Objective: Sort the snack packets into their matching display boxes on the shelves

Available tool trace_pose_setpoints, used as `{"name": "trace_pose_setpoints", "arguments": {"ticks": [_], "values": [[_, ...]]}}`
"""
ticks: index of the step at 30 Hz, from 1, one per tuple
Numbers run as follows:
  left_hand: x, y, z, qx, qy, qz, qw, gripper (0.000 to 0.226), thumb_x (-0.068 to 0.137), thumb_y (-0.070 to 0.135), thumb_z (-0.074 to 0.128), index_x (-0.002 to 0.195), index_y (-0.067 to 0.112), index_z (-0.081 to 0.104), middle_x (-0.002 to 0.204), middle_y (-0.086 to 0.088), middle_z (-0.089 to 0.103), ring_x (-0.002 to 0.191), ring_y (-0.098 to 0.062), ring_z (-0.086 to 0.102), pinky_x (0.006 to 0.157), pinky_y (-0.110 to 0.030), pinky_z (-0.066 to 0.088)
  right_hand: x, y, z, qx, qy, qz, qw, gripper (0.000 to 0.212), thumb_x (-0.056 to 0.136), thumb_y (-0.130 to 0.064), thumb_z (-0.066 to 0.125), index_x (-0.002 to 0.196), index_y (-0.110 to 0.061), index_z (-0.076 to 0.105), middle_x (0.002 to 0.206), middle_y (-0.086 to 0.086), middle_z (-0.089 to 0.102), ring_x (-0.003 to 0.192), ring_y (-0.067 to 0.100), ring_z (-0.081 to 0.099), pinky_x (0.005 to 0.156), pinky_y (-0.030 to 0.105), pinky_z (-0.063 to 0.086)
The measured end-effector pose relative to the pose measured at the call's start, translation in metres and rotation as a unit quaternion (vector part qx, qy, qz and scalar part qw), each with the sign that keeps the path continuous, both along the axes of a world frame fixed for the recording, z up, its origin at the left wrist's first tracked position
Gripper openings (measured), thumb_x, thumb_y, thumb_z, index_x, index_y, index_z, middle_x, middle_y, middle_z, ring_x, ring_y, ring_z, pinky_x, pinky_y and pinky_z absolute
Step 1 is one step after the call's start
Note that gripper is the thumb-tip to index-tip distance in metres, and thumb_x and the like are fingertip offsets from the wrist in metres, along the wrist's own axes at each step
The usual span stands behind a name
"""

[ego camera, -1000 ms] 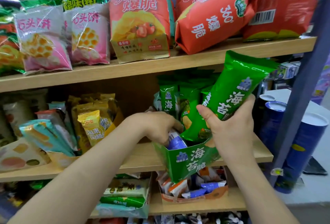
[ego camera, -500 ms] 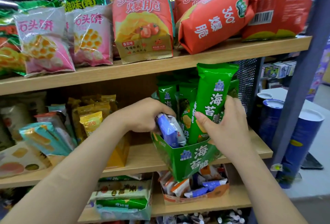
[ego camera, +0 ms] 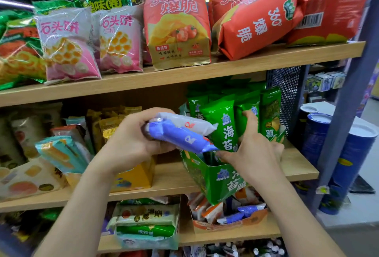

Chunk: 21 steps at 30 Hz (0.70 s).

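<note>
We begin with the middle shelf [ego camera: 174,180], which carries the green box [ego camera: 213,183]. This box stands at an angle, with one corner over the shelf edge. Tall green packets [ego camera: 223,125] stand upright in it, and their print matches the box, so we judge that they are at home. Directly below the green box, one shelf down, is an orange box [ego camera: 231,224] with small blue, white and orange packets lying in it.

The left hand [ego camera: 131,144] is just left of the green box and above its rim. It grips two strangers together, a blue packet [ego camera: 180,137] with a white packet [ego camera: 188,122] on top. Both are clear of the box. The right hand [ego camera: 252,150] is at the green box, with one finger up against the green packets. We cannot tell whether it pinches one or only pushes.

To do this step well, we think the left hand should carry both packets down to the orange box, because they look like its contents, and lay them flat inside. The grip should be firm, since smooth wrappers can slide on each other. The right hand could steady the green box so that it does not tip.
</note>
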<state>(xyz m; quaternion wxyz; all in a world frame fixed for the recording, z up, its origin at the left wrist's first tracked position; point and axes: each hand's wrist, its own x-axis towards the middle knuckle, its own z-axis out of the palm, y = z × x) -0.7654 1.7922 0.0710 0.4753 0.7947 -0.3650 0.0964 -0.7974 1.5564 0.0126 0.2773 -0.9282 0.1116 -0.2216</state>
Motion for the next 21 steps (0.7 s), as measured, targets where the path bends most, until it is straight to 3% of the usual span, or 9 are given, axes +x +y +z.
{"name": "trace_pose_setpoints", "arguments": {"ticks": [3,6,11,14,16,18,19,21], "values": [[-0.015,0.007,-0.019,-0.116,0.045,-0.015,0.992,0.041,0.059,0.023,0.089,0.097,0.027,0.075,0.100,0.005,0.074,0.093,-0.011,0.069,0.077,-0.023,0.056,-0.004,-0.001,0.004,-0.002,0.008,0.006,1.000,0.112,0.071,-0.064,0.075,0.148,-0.031,0.000,0.084,-0.010,0.062,0.098,0.020,0.061,0.084,0.039,0.029],[-0.019,0.010,-0.041,-0.176,0.100,0.002,0.979,0.055,0.050,0.049,0.092,0.093,0.019,0.075,0.095,-0.004,0.075,0.089,-0.018,0.070,0.077,-0.029,0.055,-0.011,-0.001,0.005,-0.005,-0.014,0.001,1.000,0.108,0.072,-0.058,0.077,0.150,-0.033,0.007,0.080,-0.009,0.051,0.104,0.022,0.058,0.094,0.043,0.036],[-0.018,0.010,-0.060,-0.198,0.149,0.036,0.968,0.059,0.049,0.057,0.089,0.092,0.020,0.073,0.097,-0.011,0.073,0.095,-0.031,0.067,0.089,-0.050,0.049,-0.013,0.002,0.000,0.061,-0.123,-0.024,0.990,0.099,0.071,-0.051,0.080,0.146,-0.030,0.019,0.074,-0.016,0.052,0.083,0.019,0.059,0.092,0.043,0.036],[-0.019,0.007,-0.060,-0.184,0.159,0.028,0.970,0.061,0.052,0.060,0.086,0.096,0.021,0.071,0.100,-0.010,0.073,0.096,-0.030,0.067,0.086,-0.046,0.049,-0.009,0.010,0.000,-0.003,-0.084,-0.025,0.996,0.105,0.070,-0.062,0.075,0.146,-0.030,0.010,0.074,-0.012,0.058,0.083,0.021,0.061,0.083,0.038,0.032],[-0.020,0.004,-0.059,-0.189,0.175,0.013,0.966,0.059,0.053,0.060,0.086,0.096,0.023,0.070,0.100,-0.011,0.073,0.095,-0.032,0.068,0.081,-0.046,0.054,-0.010,0.014,0.001,-0.069,-0.021,-0.020,0.997,0.106,0.073,-0.068,0.068,0.148,-0.027,0.005,0.073,-0.012,0.052,0.091,0.022,0.060,0.080,0.037,0.025],[-0.021,0.001,-0.057,-0.191,0.190,0.008,0.963,0.055,0.052,0.059,0.086,0.094,0.029,0.069,0.097,-0.009,0.073,0.089,-0.031,0.070,0.069,-0.039,0.058,-0.011,0.009,0.003,-0.078,0.008,-0.015,0.997,0.101,0.078,-0.066,0.066,0.151,-0.025,0.009,0.083,-0.009,0.055,0.104,0.023,0.058,0.083,0.038,0.031],[-0.021,0.000,-0.056,-0.183,0.190,0.012,0.965,0.053,0.052,0.058,0.086,0.094,0.031,0.068,0.096,-0.008,0.073,0.086,-0.029,0.070,0.064,-0.035,0.058,-0.013,0.005,0.003,-0.051,-0.012,-0.004,0.999,0.095,0.080,-0.061,0.066,0.151,-0.025,0.014,0.096,-0.007,0.061,0.109,0.023,0.057,0.089,0.041,0.038],[-0.019,-0.002,-0.055,-0.165,0.178,0.017,0.970,0.045,0.056,0.048,0.083,0.095,0.032,0.067,0.092,-0.005,0.072,0.080,-0.023,0.069,0.059,-0.030,0.055,-0.023,-0.002,0.005,0.048,-0.153,0.019,0.987,0.072,0.087,-0.046,0.065,0.148,-0.025,0.033,0.114,-0.006,0.062,0.113,0.019,0.056,0.096,0.047,0.045]]}}
